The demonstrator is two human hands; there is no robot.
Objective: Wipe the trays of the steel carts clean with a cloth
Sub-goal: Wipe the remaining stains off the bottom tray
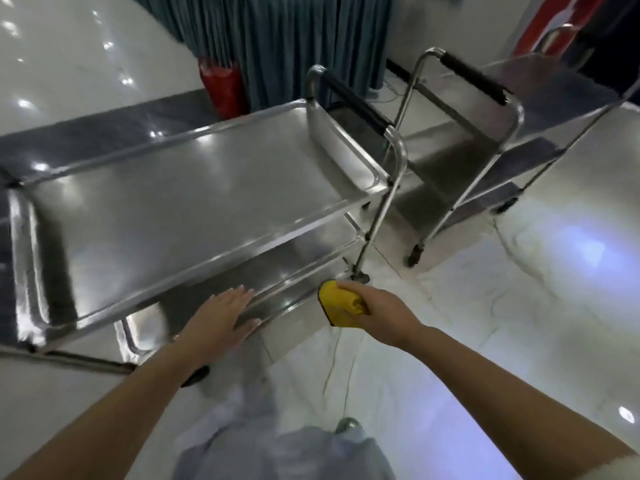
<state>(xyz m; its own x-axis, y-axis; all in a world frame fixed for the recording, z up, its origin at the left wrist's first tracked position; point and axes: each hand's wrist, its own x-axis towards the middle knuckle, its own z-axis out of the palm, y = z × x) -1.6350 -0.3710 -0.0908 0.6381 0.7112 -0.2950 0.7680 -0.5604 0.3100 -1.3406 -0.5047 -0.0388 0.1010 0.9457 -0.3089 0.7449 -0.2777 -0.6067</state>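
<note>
No readable writing or brand anywhere we look. Our left hand (221,315) lies flat, fingers straight and together, on the near rim of the polished top tray (194,202) of the nearer steel cart (360,233), a smooth mirror-bright rectangle with rounded corners and a raised lip. At three o'clock from it, our right hand (375,308) clamps its fingers round a bunched yellow cloth (341,304), soft, dark-edged, held just off the cart's near corner, beside the tubular leg. At one o'clock stands a second steel cart (519,140) with a black foam-wrapped handle (472,77). Beyond, a pleated teal curtain (277,36) and glossy marble-look floor (519,306).
</note>
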